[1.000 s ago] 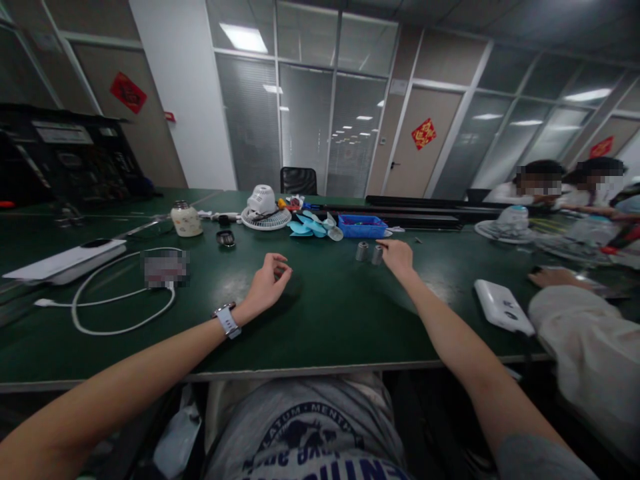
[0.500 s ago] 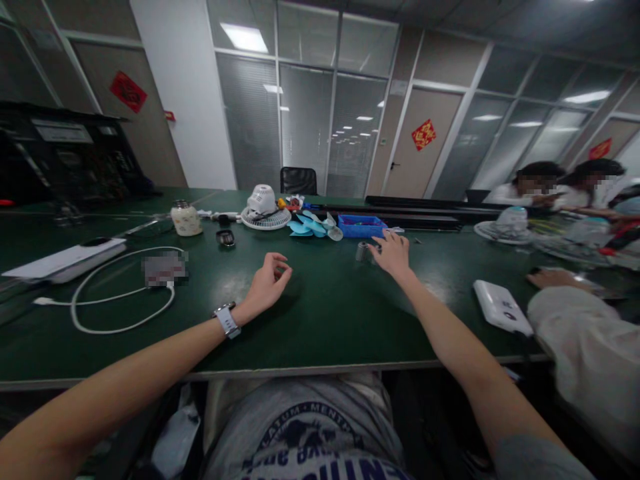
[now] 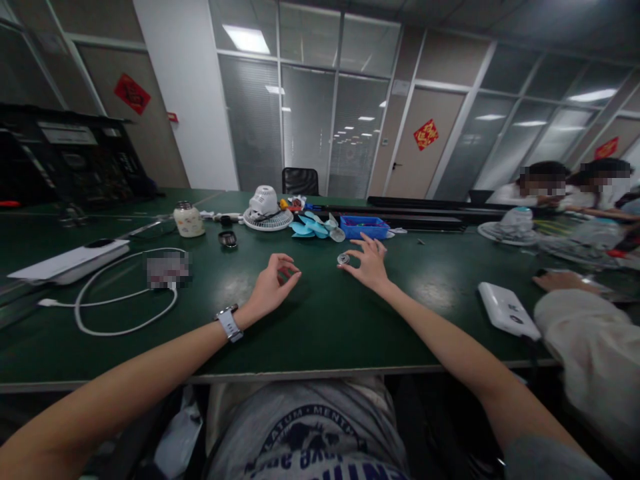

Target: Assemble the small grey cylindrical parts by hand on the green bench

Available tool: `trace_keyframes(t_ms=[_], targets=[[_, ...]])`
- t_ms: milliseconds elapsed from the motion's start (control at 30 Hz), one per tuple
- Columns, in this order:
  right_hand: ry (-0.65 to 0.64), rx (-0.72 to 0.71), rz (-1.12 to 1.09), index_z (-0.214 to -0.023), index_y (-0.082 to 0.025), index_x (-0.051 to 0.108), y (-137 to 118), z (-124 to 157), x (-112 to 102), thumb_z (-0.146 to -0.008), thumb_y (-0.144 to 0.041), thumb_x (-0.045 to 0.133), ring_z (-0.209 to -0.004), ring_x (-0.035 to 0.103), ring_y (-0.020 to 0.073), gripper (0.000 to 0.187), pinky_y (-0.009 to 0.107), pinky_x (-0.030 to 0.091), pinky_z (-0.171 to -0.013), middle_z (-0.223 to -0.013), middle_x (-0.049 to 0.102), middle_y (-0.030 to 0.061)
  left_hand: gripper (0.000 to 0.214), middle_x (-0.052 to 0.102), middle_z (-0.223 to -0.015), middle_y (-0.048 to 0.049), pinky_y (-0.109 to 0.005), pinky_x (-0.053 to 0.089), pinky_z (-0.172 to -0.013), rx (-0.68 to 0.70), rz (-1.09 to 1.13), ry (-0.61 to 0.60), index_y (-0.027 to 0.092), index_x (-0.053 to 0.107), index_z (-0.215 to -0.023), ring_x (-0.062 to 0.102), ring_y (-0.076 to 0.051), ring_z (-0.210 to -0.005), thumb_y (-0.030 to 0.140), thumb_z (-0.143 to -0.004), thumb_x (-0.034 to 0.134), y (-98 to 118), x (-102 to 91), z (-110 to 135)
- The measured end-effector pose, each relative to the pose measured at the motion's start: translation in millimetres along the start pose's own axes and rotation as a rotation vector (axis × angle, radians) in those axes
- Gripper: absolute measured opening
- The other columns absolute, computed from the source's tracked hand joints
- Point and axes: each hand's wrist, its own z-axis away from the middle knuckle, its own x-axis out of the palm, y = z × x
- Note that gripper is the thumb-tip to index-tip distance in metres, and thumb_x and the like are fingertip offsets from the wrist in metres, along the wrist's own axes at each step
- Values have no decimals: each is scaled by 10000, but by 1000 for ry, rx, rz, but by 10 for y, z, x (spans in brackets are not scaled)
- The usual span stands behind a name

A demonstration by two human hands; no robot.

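Between the thumb and index finger of my right hand (image 3: 369, 262) is a small silver cylindrical metal part (image 3: 343, 259), its round end facing me. The other fingers of that hand are spread, just in front of a blue plastic tray (image 3: 364, 227). My left hand (image 3: 275, 285) hovers over the table to the left, wearing a watch at the wrist. Its fingers are loosely bent with a gap to the thumb, and nothing is in it. Light blue fan blades (image 3: 313, 227) lie behind, beside a white fan housing (image 3: 263, 202) with its grille.
On the green table (image 3: 300, 340), a white cable (image 3: 80, 313), a jar (image 3: 189, 220) and a dark oval object (image 3: 228, 240) are to the left. A white power bank (image 3: 507, 310) lies right, near a co-worker's sleeve (image 3: 585, 327). Long black bars (image 3: 425, 219) lie behind.
My right hand has moved left and slightly nearer, carrying the silver part off its earlier spot by the tray. My left hand has shifted slightly right.
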Motion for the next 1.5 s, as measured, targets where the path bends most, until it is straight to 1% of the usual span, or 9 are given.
trace_keyframes(t_ms=[167,333,567,867,967,1033,1233,1333,1500], targets=[[-69,-221,-141,-1022,-286,700,-670,83,-183,-807,-498,653,-1379,312,292,306,531,175,-1105,-1321,561,46,346,680,-1058,-78,-372,486,-855,311,-112,-9,206,505,-1115,623,-212,-1009,338,-830,650,111,1,41],[-86,-302,-200,-1031,-255,677,-907,128,-209,-830,-450,649,-1375,336,268,281,494,189,-1107,-1298,588,51,272,688,-1032,-64,-377,488,-863,458,-217,-62,210,583,-1091,597,-215,-1007,306,-843,640,126,16,46],[-121,-236,-286,-1057,-248,660,-909,134,-204,-816,-421,676,-1311,429,272,297,486,259,-1055,-1209,644,61,116,671,-1045,-59,-325,521,-823,442,-173,9,206,644,-929,649,-178,-946,270,-833,651,63,115,19],[-118,-174,-343,-1064,-237,667,-901,131,-195,-799,-429,696,-1254,470,266,328,457,289,-1017,-1158,663,59,339,723,-837,-13,-299,551,-732,238,-15,99,210,527,-927,714,-178,-776,368,-728,752,202,104,-28],[-103,-141,-340,-1050,-242,675,-862,125,-177,-782,-488,694,-1245,476,266,364,457,287,-1014,-1144,668,59,401,735,-791,-19,-325,552,-748,145,96,181,213,479,-938,723,-202,-794,403,-718,754,234,23,-72],[-92,-115,-334,-1037,-248,679,-830,129,-161,-768,-516,696,-1233,483,261,380,451,291,-1010,-1133,672,53,417,742,-797,-32,-344,547,-764,100,106,155,210,481,-925,724,-216,-807,418,-699,763,199,-35,-89],[-75,-84,-247,-990,-254,692,-701,106,-178,-799,-539,647,-1235,471,267,346,486,249,-1045,-1154,659,48,408,754,-756,-15,-360,535,-751,-23,23,-179,223,526,-915,726,-234,-793,425,-663,774,-54,-27,-65],[1,-9,-110,-896,-254,716,-429,-14,-170,-832,-570,577,-1271,412,295,351,537,178,-1063,-1205,622,56,392,762,-772,-14,-360,533,-757,-50,22,-291,232,543,-934,726,-239,-839,413,-667,766,-126,29,-59],[94,298,111,-914,-214,734,311,-237,24,-876,-546,497,-1266,349,330,410,555,192,-1011,-1241,574,117,394,766,-785,-22,-354,524,-727,-64,-24,-283,236,572,-936,724,-250,-852,420,-651,774,-159,47,-70]])
